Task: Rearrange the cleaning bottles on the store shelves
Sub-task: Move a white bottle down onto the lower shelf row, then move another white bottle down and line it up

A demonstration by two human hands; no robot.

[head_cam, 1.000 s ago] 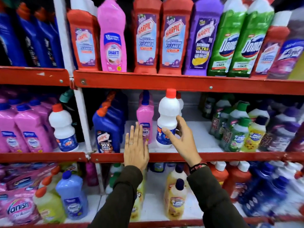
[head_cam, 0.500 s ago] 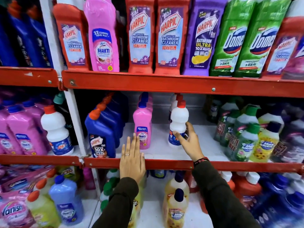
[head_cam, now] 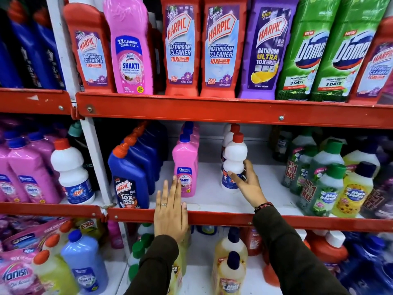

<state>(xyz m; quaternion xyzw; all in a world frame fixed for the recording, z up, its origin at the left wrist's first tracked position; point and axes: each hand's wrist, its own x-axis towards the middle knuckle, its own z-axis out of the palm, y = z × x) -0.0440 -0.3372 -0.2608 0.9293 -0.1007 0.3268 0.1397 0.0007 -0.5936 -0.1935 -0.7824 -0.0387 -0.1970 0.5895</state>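
A white bottle with a red cap [head_cam: 234,158] stands upright on the white middle shelf [head_cam: 212,201], in front of another like it. My right hand [head_cam: 247,183] curls around its lower blue label, thumb in front and fingers behind. My left hand [head_cam: 170,209] is flat and open, fingers together, lying over the red front rail [head_cam: 223,217] just in front of a pink Shakti bottle [head_cam: 185,167]. It holds nothing. Dark sleeves cover both forearms.
Blue Harpic bottles [head_cam: 130,177] line up left of the pink one. Green and yellow Max Kleen bottles [head_cam: 327,184] crowd the shelf's right side. Tall Harpic [head_cam: 180,45] and Domex bottles [head_cam: 306,50] fill the upper shelf. A white upright [head_cam: 93,158] divides the bays.
My right hand has carried the white bottle back into the shelf and set it down in front of the other white bottle. My left hand stayed flat by the rail.
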